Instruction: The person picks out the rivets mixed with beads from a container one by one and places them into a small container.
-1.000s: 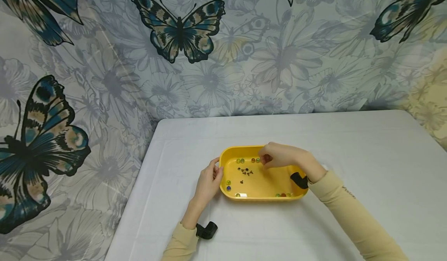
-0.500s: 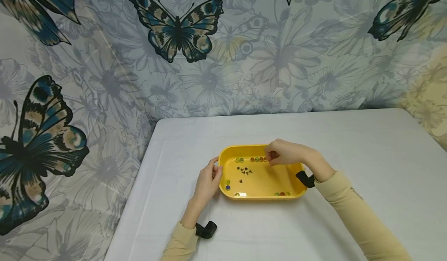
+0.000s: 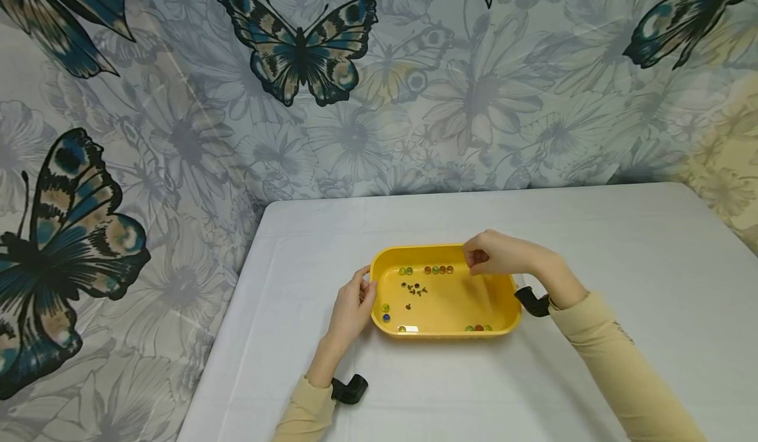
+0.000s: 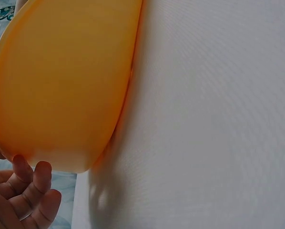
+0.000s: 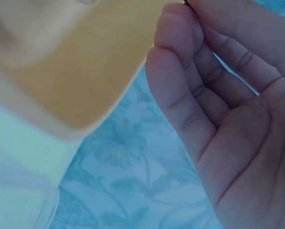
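Note:
A shallow yellow tray (image 3: 450,297) lies on the table. My left hand (image 3: 354,304) grips its left end; the left wrist view shows curled fingers (image 4: 42,179) at the outer wall. Over the tray's far right side is my right hand (image 3: 503,256), thumb and fingertips together. They pinch a small dark piece (image 5: 190,5), mostly hidden, at the top of the right wrist view. Several glass marbles (image 3: 439,270) stand in a row by the far wall, left of this hand. Small dark brown pieces (image 3: 416,289) are scattered left of the tray's middle.
Two marbles (image 3: 405,271) sit in the far left part and a blue marble (image 3: 387,318) by the left wall. Others (image 3: 478,328) lie along the near wall. A white cloth covers the table (image 3: 474,389); behind it hangs a butterfly-patterned curtain (image 3: 355,133).
My right hand has moved right and slightly away along the far wall, uncovering more marbles of the row. The left hand keeps its grip on the tray.

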A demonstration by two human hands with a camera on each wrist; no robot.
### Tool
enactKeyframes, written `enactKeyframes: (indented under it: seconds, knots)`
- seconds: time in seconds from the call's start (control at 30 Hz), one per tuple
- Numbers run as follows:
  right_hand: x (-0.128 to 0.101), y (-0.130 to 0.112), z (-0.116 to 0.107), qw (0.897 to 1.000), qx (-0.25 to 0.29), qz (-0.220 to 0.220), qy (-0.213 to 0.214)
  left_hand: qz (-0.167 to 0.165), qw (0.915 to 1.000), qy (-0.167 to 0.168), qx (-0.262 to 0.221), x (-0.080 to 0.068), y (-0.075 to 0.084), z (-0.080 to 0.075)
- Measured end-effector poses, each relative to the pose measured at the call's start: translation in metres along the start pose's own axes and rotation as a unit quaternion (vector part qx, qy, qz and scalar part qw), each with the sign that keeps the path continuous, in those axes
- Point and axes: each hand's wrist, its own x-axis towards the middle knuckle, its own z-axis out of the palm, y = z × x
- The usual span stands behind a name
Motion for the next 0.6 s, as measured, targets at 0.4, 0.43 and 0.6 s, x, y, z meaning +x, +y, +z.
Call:
enactKeyframes:
  seconds: [0.4, 0.43, 0.6]
  knots:
    - [-0.021, 0.007, -0.008, 1.000, 0.000, 0.018, 0.020, 0.001, 1.0000, 0.000, 0.001, 0.000, 0.001, -0.001]
    - [-0.022, 0.008, -0.009, 1.000, 0.000, 0.020, 0.021, 0.000, 1.0000, 0.000, 0.002, 0.000, 0.001, -0.001]
    - [-0.031, 0.011, -0.011, 0.999, 0.009, 0.034, 0.025, 0.000, 1.0000, 0.000, 0.004, 0.000, 0.001, -0.001]
